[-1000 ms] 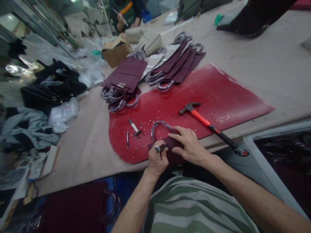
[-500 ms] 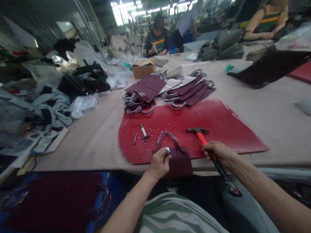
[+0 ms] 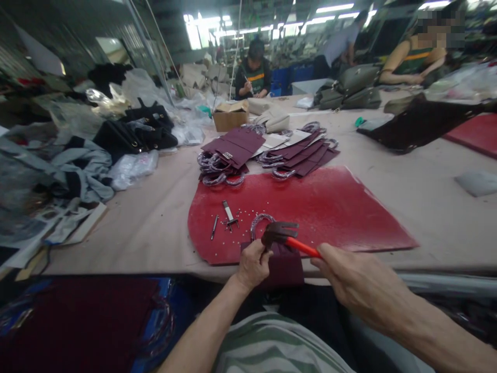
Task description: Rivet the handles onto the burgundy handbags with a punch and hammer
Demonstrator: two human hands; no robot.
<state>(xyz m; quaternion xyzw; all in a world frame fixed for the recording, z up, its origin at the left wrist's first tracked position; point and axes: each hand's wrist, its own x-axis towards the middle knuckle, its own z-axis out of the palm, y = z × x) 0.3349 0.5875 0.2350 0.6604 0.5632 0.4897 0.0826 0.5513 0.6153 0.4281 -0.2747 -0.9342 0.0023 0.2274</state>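
My right hand [image 3: 351, 272] grips a claw hammer [image 3: 303, 246] by its orange handle. The hammer's dark head is over my left hand [image 3: 253, 265], apparently on the top of the metal punch held there. My left fingers are closed round that punch, which the hammer head now hides. Under my left hand lies a maroon leather bag piece [image 3: 289, 267] at the front edge of a red mat [image 3: 330, 207]. Its plastic-wrapped loop handle [image 3: 256, 224] points away from me. A white-and-metal tool [image 3: 229, 213], a thin metal rod [image 3: 214, 228] and several tiny studs lie to the left.
Maroon bag pieces with wrapped handles [image 3: 236, 145] are stacked behind the mat, with a cardboard box [image 3: 231, 119] beyond. Black bags [image 3: 135, 127] and plastic wrap fill the left. More maroon pieces [image 3: 85, 316] rest low on the left. Other people work across the table.
My right hand has brought the hammer left, from beside the bag piece to over my left hand. The hammer head now covers the shiny punch top. My left hand has stayed in place.
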